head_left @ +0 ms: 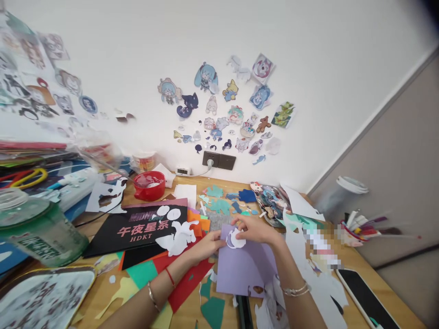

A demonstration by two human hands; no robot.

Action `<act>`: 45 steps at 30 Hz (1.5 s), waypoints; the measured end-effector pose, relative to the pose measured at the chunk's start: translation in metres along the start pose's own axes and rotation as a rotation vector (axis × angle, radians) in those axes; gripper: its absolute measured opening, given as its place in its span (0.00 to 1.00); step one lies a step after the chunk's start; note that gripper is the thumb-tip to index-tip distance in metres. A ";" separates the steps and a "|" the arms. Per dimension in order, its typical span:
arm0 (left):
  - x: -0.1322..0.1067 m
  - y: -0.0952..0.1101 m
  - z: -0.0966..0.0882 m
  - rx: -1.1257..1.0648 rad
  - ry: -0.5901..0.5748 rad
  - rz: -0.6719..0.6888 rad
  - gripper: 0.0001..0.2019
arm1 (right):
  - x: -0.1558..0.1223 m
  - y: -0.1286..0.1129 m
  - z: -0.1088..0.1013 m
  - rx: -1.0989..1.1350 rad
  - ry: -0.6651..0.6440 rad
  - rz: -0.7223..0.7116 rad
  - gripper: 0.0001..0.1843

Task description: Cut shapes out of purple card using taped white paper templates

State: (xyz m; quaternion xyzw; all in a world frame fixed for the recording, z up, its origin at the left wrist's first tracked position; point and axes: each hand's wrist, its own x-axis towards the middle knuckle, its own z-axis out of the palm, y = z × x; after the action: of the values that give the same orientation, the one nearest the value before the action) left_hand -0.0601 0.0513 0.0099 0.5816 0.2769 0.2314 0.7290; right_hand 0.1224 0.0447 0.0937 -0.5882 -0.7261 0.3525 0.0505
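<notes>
Purple paper, a single sheet (247, 272), lies beneath the person's two bare hands, and on its upper part, between the two sets of fingers, sits a small white cut-out (236, 242) with a crescent of purple showing through it. From where I stand, the left hand (209, 243) has its thumb and fingers closed on the sheet's left edge, just beside the cut-out. The right hand (254, 229) arches in from the other side with its fingertips on the cut-out; whether they pinch it or only press it down, I cannot tell.

Near the left hand, on its outer side, a larger white animal-shaped cut-out (180, 237) lies partly over a black printed folder (137, 240). Below that same hand a red sheet (188, 278) slants out from under the forearm. Just beyond the fingers I see a patch of grey felt (219, 222), with teal scraps (219, 205) farther past it. Crumpled white paper (272, 304) is bunched by the right wrist, nearer the person than the grip.

Well apart from the hands, a red bowl (149, 189) stands beyond them to the left, while a cup of pens (355, 237) and a dark-screened device (368, 297) keep to the right.
</notes>
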 end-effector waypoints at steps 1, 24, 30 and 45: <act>0.000 0.000 0.000 0.005 0.004 -0.002 0.09 | 0.003 0.001 0.001 -0.038 -0.003 0.015 0.17; 0.010 -0.021 0.001 -0.061 0.196 0.133 0.12 | 0.006 0.005 0.005 -0.279 -0.081 0.221 0.17; 0.009 -0.022 0.000 -0.063 0.279 0.143 0.11 | -0.009 -0.013 -0.004 -0.330 -0.008 0.243 0.20; 0.011 -0.018 -0.006 -0.160 0.527 0.201 0.13 | -0.060 -0.050 0.029 -0.437 -0.159 0.227 0.17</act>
State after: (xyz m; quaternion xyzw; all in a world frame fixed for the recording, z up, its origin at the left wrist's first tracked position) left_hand -0.0554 0.0591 -0.0105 0.4667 0.3789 0.4666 0.6488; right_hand 0.0856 -0.0252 0.1211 -0.6335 -0.7159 0.2359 -0.1747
